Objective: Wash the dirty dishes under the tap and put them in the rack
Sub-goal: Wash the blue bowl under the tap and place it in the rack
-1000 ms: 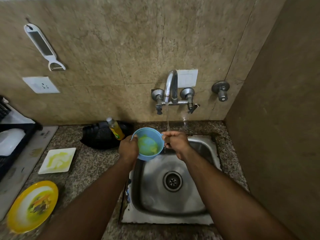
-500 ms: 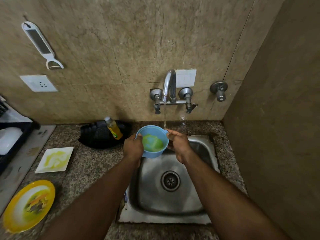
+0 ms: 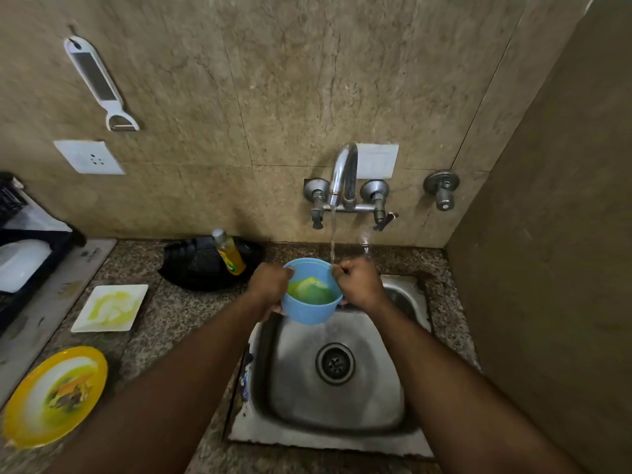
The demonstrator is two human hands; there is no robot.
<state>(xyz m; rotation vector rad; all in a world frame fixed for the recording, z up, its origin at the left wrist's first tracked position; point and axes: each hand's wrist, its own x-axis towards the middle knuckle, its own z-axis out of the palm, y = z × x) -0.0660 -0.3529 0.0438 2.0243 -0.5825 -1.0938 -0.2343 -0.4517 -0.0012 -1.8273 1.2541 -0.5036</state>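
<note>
Centre of frame, above the steel sink (image 3: pixel 342 398): left hand (image 3: pixel 270 285) & right hand (image 3: pixel 359 282) both grip the rim of a blue bowl (image 3: pixel 309 311) w/ green-yellow residue inside. Water from the tap (image 3: pixel 343 176) falls at the bowl's right rim. Lower left on the counter: a dirty white square plate (image 3: pixel 111 307) & yellow plate (image 3: pixel 54 395).

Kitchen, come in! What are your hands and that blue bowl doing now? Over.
Left hand and right hand both grip blue bowl by its rim. Bowl over sink, tap stream hitting its far edge. Nothing blocking.
</note>
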